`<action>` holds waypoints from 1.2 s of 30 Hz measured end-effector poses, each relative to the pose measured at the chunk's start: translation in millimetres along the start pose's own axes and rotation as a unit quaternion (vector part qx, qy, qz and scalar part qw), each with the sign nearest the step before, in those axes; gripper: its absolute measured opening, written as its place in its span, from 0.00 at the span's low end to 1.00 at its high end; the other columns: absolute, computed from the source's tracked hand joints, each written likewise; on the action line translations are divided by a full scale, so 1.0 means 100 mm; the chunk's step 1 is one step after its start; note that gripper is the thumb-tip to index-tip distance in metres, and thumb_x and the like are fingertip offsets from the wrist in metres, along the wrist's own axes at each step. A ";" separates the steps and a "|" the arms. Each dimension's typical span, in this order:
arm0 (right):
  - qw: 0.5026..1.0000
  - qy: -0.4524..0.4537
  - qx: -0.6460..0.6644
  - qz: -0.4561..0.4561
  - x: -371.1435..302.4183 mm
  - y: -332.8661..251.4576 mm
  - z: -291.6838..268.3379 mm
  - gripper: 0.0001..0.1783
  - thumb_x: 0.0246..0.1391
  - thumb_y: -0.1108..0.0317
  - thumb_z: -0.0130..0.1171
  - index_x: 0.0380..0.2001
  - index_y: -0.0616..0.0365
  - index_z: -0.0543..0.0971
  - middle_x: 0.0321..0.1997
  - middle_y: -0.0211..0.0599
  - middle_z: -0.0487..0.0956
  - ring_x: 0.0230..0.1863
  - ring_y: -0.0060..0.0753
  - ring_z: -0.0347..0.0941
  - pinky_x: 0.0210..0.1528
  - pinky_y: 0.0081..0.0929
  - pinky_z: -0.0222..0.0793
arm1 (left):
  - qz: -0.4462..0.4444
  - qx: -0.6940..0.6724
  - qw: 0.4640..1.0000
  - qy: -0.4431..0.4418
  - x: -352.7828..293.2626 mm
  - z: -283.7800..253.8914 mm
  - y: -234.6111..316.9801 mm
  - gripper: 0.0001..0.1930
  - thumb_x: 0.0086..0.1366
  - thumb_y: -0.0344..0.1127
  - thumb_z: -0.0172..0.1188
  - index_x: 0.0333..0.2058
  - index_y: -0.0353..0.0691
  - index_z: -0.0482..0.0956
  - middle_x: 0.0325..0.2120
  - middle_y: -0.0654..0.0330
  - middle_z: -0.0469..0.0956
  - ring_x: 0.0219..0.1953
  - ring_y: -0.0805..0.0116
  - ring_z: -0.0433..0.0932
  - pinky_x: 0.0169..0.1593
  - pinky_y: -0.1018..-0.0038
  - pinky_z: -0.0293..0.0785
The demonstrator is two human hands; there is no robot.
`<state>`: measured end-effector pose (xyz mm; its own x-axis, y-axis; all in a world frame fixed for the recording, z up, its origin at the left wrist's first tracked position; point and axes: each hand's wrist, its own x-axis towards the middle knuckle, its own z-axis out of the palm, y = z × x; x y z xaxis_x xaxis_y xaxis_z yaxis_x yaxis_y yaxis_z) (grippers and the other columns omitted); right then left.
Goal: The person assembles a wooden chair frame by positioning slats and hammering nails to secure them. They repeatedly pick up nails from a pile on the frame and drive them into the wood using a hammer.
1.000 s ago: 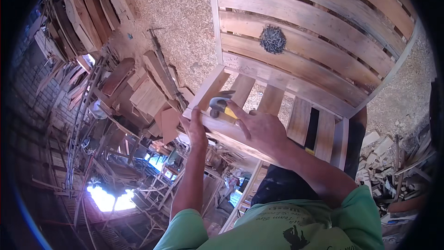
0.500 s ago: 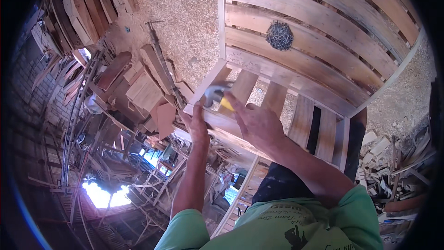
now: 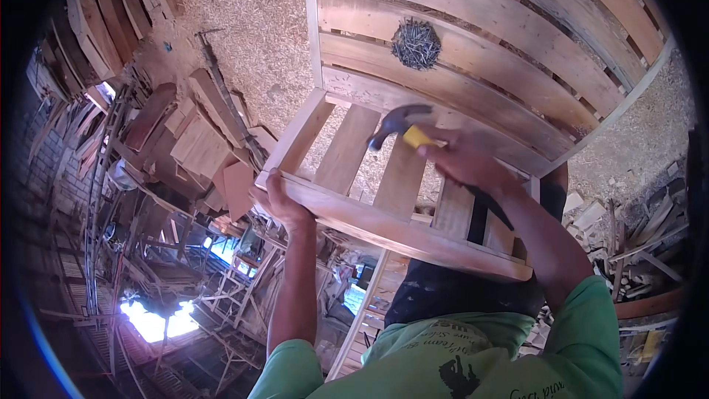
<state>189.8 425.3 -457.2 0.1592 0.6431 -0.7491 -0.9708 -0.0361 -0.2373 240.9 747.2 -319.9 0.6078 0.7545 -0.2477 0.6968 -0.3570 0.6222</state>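
Observation:
A claw hammer (image 3: 396, 123) with a dark metal head and a yellow and black handle is raised over a slatted wooden frame (image 3: 413, 233). My right hand (image 3: 476, 166), slightly blurred, is closed around its handle. The hammer head hangs above the slats, apart from the wood. My left hand (image 3: 286, 209) grips the left end of the frame's near rail, thumb over the top edge and fingers on the outer face. Whether a nail stands in the rail cannot be made out.
Beyond the frame, joined to its far edge, lies a larger slatted panel (image 3: 473, 52) bearing a pile of nails (image 3: 416, 44). Sawdust covers the floor (image 3: 244, 22). Stacked boards (image 3: 203, 140) lie at left, and wood offcuts (image 3: 591, 214) at right.
My right hand has lifted the hammer away from the rail's left end, to the right and farther out. My left hand stays on the rail; the whole scene has shifted left in view.

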 end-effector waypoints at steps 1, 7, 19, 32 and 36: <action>0.999 -0.043 0.011 -0.022 0.00 0.10 0.06 0.31 0.76 0.53 0.60 0.77 0.47 0.73 0.19 0.24 0.72 0.17 0.17 0.69 0.22 0.24 0.69 | -0.009 0.003 1.000 -0.002 -0.02 0.00 0.02 0.17 0.68 0.39 0.64 0.50 0.38 0.72 0.40 0.57 0.76 0.42 0.63 0.79 0.47 0.64 0.79; 0.998 -0.022 0.035 -0.048 0.04 0.26 0.06 0.33 0.76 0.54 0.60 0.78 0.48 0.71 0.19 0.25 0.72 0.16 0.18 0.68 0.21 0.27 0.69 | -0.002 0.010 1.000 -0.008 -0.02 0.00 0.03 0.17 0.67 0.38 0.62 0.49 0.38 0.70 0.39 0.56 0.74 0.41 0.64 0.77 0.49 0.64 0.77; 0.999 -0.025 -0.019 0.007 0.09 0.30 0.13 0.30 0.76 0.55 0.61 0.76 0.47 0.75 0.23 0.27 0.77 0.21 0.19 0.73 0.27 0.28 0.72 | 0.028 0.057 0.998 -0.008 0.05 -0.06 -0.06 0.17 0.68 0.40 0.61 0.48 0.37 0.70 0.40 0.55 0.73 0.41 0.63 0.75 0.49 0.65 0.75; 0.993 -0.108 -0.030 -0.047 0.04 0.10 0.06 0.36 0.75 0.52 0.60 0.81 0.45 0.67 0.35 0.39 0.86 0.29 0.23 0.81 0.40 0.33 0.82 | 0.012 0.021 1.000 -0.002 0.01 0.03 -0.01 0.20 0.69 0.39 0.61 0.54 0.37 0.69 0.40 0.54 0.74 0.40 0.62 0.77 0.47 0.63 0.77; 0.993 -0.110 -0.021 -0.044 -0.09 0.05 0.11 0.35 0.76 0.54 0.60 0.81 0.44 0.67 0.31 0.36 0.83 0.26 0.22 0.78 0.34 0.30 0.79 | 0.014 0.043 0.999 -0.015 0.06 -0.12 -0.08 0.22 0.69 0.40 0.61 0.56 0.35 0.69 0.41 0.54 0.75 0.41 0.62 0.77 0.48 0.63 0.77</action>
<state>181.9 428.2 -445.0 0.1953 0.7967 -0.5719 -0.9460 -0.0009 -0.3242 234.9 761.1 -317.4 0.6375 0.7272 -0.2543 0.7087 -0.4241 0.5639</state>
